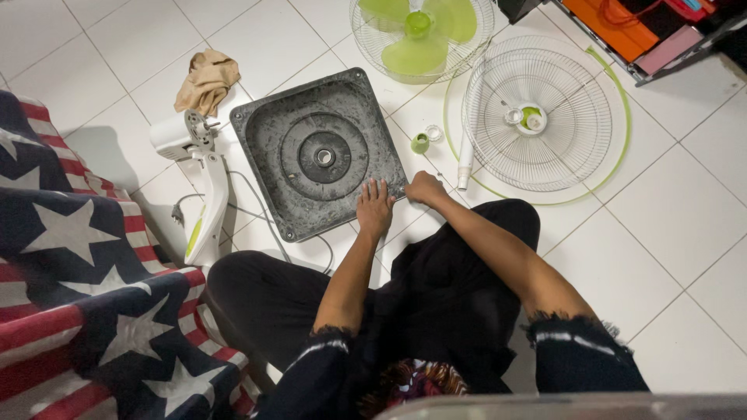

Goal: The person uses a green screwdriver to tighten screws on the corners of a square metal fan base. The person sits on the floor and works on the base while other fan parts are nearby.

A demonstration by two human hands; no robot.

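On the white tile floor (685, 202) lies a dusty dark square fan base (317, 152), upside down, right in front of the sitting person. The left hand (375, 206) rests flat on its near edge with fingers spread, holding nothing. The right hand (425, 187) is curled at the base's near corner, touching it; I cannot tell if it grips. A green fan blade (416, 29) and wire guard (537, 113) lie just past the base
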